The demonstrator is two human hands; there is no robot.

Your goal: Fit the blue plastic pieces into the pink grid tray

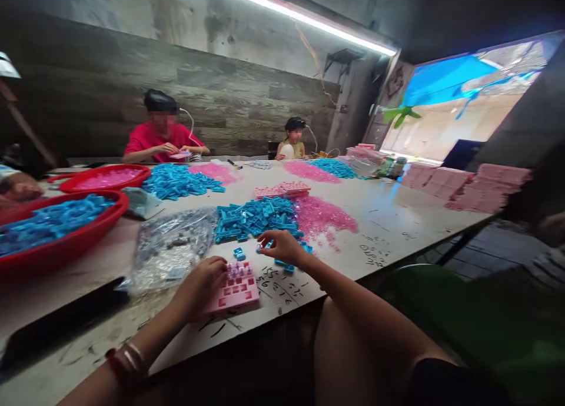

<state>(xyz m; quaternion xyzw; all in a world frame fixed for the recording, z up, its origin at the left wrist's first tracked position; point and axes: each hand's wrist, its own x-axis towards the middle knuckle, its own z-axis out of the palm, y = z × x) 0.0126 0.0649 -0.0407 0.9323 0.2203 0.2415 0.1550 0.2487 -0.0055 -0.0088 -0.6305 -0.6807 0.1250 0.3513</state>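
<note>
A pink block with rows of square holes [241, 294] lies on the table in front of me. Small pale purple pieces fill some holes along its far side. My left hand [207, 282] grips the block's left edge, its fingertips near those filled holes. Just beyond the block, my right hand [280, 246] pinches a small pale piece [259, 249] between thumb and fingers. A small blue part [239, 253] lies by itself to the left of that hand. Behind it spreads a heap of blue plastic parts [260, 218], touching a heap of pink translucent pieces [324, 215].
A clear plastic bag [176, 247] lies left of the block. Red basins [121, 203] of parts stand at far left. Stacked pink blocks [441, 182] sit at right. Two people [165, 129] work across the table; another person's hand [20, 188] shows at left.
</note>
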